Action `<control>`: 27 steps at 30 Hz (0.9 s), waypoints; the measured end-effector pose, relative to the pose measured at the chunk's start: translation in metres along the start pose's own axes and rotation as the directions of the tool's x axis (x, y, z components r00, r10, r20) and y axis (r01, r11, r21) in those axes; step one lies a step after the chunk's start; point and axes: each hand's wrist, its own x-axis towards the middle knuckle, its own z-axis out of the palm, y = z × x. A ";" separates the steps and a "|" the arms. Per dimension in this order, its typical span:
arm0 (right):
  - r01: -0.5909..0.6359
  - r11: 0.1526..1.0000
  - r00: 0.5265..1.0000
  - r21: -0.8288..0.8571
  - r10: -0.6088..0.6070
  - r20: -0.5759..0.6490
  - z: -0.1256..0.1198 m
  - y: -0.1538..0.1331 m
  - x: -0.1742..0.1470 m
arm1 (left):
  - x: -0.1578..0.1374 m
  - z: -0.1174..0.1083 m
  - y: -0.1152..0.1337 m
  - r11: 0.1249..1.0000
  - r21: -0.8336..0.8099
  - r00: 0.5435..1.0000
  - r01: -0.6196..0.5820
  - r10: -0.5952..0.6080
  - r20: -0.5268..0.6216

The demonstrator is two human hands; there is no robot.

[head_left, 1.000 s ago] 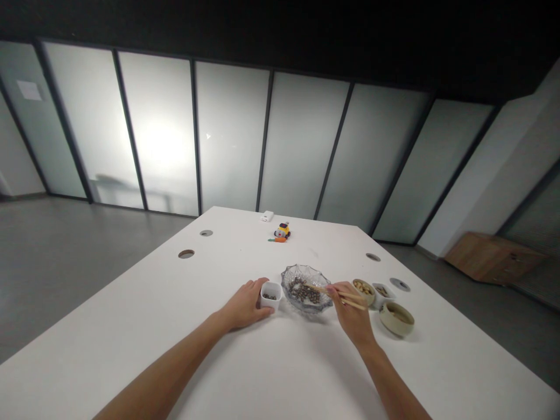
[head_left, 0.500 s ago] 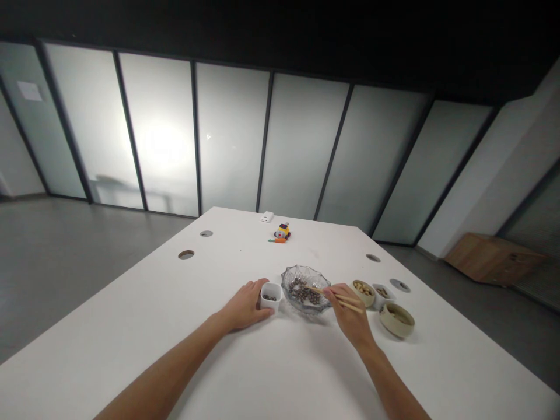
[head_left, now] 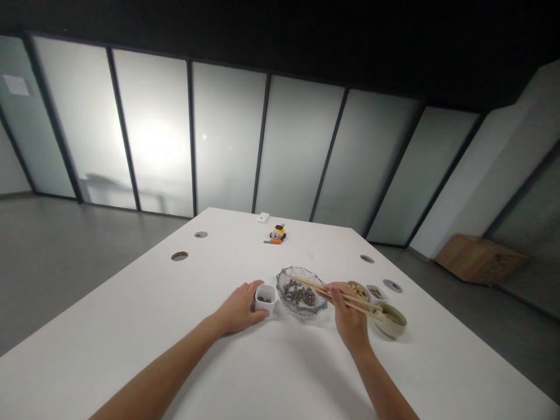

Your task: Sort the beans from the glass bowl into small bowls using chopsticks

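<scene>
My left hand (head_left: 242, 307) is closed around the side of a small white square cup (head_left: 266, 300) that stands on the table. Several dark round pieces (head_left: 265, 299) lie in the cup. Right beside it is a clear fluted glass bowl (head_left: 301, 312) holding many small dark, shiny round pieces (head_left: 301, 293). My right hand (head_left: 349, 315) grips a pair of wooden chopsticks (head_left: 310, 284), whose tips are over the far left part of the bowl. I cannot make out anything between the tips.
To the right stand a bowl of pale nuts (head_left: 359, 290), a white square cup (head_left: 377, 291) with small pieces, and a beige bowl (head_left: 391, 326). Farther back on the white table (head_left: 231, 268) are a toy car (head_left: 277, 232), a toy carrot (head_left: 275, 241) and a white box (head_left: 263, 218).
The chopstick tips have lifted from among the dark pieces and moved left toward the bowl's far rim. My left hand stays on the white cup. The whole view has shifted slightly.
</scene>
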 end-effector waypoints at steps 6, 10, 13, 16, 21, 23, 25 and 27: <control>-0.072 0.978 0.993 0.195 0.053 0.101 0.015 -0.016 -0.008 | 0.000 -0.002 0.003 1.000 -0.006 1.000 0.001 -0.001 0.011; -0.037 0.994 0.999 0.102 0.034 0.035 0.009 -0.013 -0.005 | -0.001 -0.003 0.004 1.000 -0.003 1.000 0.024 -0.024 0.019; 0.006 1.000 1.000 -0.013 -0.006 -0.014 0.002 -0.003 -0.002 | -0.001 -0.003 0.003 1.000 -0.009 0.999 0.027 -0.027 0.019; 0.029 0.998 0.999 -0.062 -0.028 0.026 -0.001 0.009 -0.002 | -0.001 -0.002 0.002 1.000 -0.008 0.999 0.020 -0.020 0.027; -0.013 0.999 0.993 -0.043 0.018 0.115 0.003 0.020 -0.006 | 0.000 0.000 0.000 1.000 0.001 1.000 0.009 -0.009 0.021; -0.024 0.999 0.992 -0.030 0.027 0.126 0.004 0.020 -0.007 | 0.000 0.001 -0.002 1.000 0.000 1.000 0.011 -0.011 0.017; -0.022 1.000 0.990 -0.018 0.024 0.135 0.005 0.021 -0.008 | 0.001 0.002 -0.003 1.000 -0.002 1.000 0.013 -0.013 0.017; -0.023 1.000 0.989 -0.014 0.024 0.144 0.005 0.021 -0.009 | 0.001 0.002 -0.003 1.000 -0.004 1.000 0.015 -0.015 0.014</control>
